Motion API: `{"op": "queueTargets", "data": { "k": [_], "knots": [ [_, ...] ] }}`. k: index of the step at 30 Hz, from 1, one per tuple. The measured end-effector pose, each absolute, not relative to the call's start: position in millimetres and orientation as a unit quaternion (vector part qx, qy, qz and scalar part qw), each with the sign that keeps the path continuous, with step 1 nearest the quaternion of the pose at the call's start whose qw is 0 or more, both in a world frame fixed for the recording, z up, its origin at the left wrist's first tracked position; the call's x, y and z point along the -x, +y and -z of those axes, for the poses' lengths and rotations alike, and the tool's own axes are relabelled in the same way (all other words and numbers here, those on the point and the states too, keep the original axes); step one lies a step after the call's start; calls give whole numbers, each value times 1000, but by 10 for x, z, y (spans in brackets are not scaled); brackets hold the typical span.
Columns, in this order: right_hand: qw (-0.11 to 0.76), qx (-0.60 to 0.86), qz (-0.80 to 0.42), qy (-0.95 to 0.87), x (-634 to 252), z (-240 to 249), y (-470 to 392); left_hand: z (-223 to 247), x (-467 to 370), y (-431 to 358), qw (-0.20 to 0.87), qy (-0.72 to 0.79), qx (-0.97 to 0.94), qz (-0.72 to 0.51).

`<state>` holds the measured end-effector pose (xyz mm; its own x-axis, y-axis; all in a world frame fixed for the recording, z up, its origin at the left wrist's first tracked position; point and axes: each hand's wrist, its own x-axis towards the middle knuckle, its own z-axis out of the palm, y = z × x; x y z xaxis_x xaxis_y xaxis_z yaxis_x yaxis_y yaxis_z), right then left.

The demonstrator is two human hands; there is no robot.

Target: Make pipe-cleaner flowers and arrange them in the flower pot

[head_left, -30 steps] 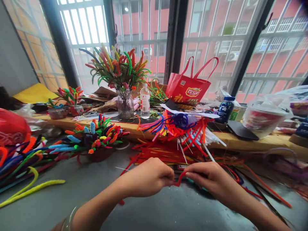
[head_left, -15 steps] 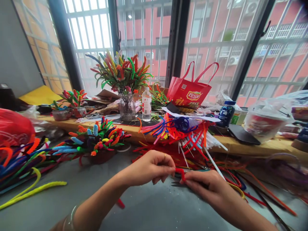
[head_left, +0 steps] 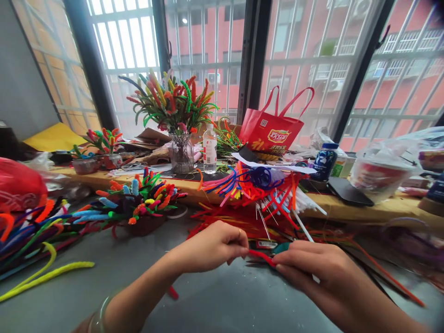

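A short red pipe cleaner (head_left: 261, 255) stretches between my two hands above the grey table. My left hand (head_left: 217, 245) pinches its left end, fingers curled. At its right end, the thumb and fingers of my right hand (head_left: 310, 263) are closed on it. Scissors or pliers with a teal handle (head_left: 282, 248) lie behind and partly under my right hand. Another red piece (head_left: 173, 292) lies on the table beside my left forearm. Behind my hands spreads a pile of red pipe cleaners (head_left: 222, 219).
A pot of colourful pipe cleaners (head_left: 144, 224) stands left of centre, with yellow strands (head_left: 52, 277) nearer. Along the wooden ledge (head_left: 347, 208) are a glass vase (head_left: 182, 155), a water bottle (head_left: 210, 150), a red bag (head_left: 270, 129) and a blue bottle (head_left: 325, 162).
The red pipe cleaner between my hands was sharply bent and is now straighter. My right hand has shifted slightly right, showing more of the teal handle; my left hand has moved slightly left.
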<state>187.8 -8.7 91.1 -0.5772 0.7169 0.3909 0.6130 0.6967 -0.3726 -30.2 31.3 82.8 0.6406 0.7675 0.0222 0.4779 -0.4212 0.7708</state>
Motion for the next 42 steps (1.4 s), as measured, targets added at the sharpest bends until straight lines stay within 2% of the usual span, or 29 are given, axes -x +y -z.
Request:
{"op": "queueTargets", "data": {
  "k": [5,9,15,19,22,26,29,32,34,38,42],
  "knots": [
    [246,423,-71,-869,-1893,-865,-89,-770,252,307,354,399,-813,-233],
    [262,458,10,-849,-1916,-799,-24,-687,191,299,316,378,-828,-268],
    [277,452,64,-846,-1876,-731,-24,-623,129,291,350,397,-806,-266],
    [277,438,77,-852,-1852,-634,-28,-613,83,267,332,408,-806,-270],
    [292,430,50,-853,-1826,-621,-51,-627,73,271,332,408,-794,-306],
    [277,440,-107,-848,-1790,-697,-48,-687,110,286,410,378,-753,-350],
    [240,441,-252,-827,-1799,-733,19,-751,154,254,482,353,-737,-316],
    [230,430,-346,-802,-1843,-725,99,-805,187,187,502,321,-757,-269],
    [225,419,-360,-802,-1879,-731,132,-829,194,144,485,291,-790,-236],
    [224,406,-309,-830,-1936,-826,126,-824,164,98,434,246,-847,-182],
    [243,402,-205,-859,-1946,-917,11,-732,103,121,361,304,-858,-203]
  ]
}}
